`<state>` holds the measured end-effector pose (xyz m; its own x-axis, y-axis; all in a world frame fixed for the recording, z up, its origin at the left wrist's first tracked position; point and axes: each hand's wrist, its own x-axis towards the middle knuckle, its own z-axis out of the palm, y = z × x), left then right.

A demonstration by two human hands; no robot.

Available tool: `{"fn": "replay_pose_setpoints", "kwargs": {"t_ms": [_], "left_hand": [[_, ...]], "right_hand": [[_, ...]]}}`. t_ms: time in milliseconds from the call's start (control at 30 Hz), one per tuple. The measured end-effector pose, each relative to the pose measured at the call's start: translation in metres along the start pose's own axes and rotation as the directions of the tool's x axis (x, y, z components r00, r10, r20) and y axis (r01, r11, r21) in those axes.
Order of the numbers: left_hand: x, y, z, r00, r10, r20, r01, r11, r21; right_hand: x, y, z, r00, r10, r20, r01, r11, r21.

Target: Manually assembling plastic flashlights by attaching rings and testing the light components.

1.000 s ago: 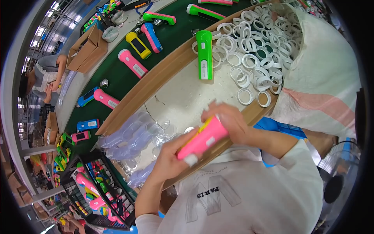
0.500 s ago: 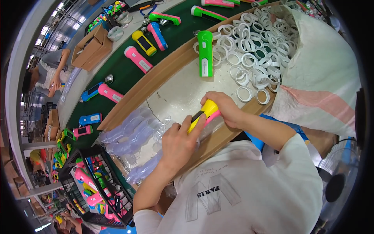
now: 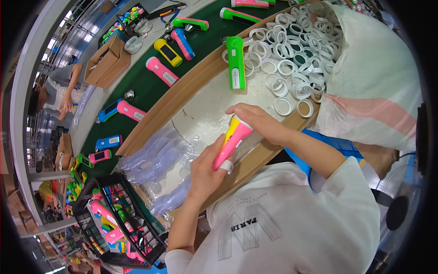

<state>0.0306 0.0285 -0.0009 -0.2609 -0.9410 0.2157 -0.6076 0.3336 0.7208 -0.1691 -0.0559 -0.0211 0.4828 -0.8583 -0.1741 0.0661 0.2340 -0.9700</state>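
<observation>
A pink and yellow flashlight (image 3: pixel 232 142) slants over the tray, a white ring around its wide end. My left hand (image 3: pixel 205 173) is wrapped round its narrow lower part. Across the wide end my right hand (image 3: pixel 258 122) is cupped, fingers bent over it. A small white band (image 3: pixel 226 166) shows at my left fingertips; I cannot tell what it is. Beyond my hands a green flashlight (image 3: pixel 236 64) rests against the far rim of the tray. Many loose white rings (image 3: pixel 285 67) lie heaped at the tray's right end.
Stacks of clear plastic lens covers (image 3: pixel 157 155) lie in the tray (image 3: pixel 182 89) at left. Several coloured flashlights, one pink (image 3: pixel 162 71), lie on the green belt (image 3: pixel 137 82). A black crate (image 3: pixel 119 219) of flashlights stands at lower left, a white sack (image 3: pixel 374 82) at right.
The flashlight has turned in my hands, so its pink side now faces up and its white-ringed end shows. My right hand has shifted slightly left over that end.
</observation>
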Motion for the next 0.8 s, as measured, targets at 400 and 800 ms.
{"fn": "replay_pose_setpoints", "kwargs": {"t_ms": [400,800], "left_hand": [[-0.023,0.024,-0.001,0.841,-0.437,0.318,0.525,0.523,-0.671],[-0.037,0.016,-0.016,0.852,-0.167,0.496,0.498,-0.029,-0.866]], "right_hand": [[-0.019,-0.004,0.019,0.988,-0.155,-0.005,0.141,0.885,0.444],[-0.026,-0.014,0.037,0.976,-0.186,0.117,0.068,0.76,0.646]]}}
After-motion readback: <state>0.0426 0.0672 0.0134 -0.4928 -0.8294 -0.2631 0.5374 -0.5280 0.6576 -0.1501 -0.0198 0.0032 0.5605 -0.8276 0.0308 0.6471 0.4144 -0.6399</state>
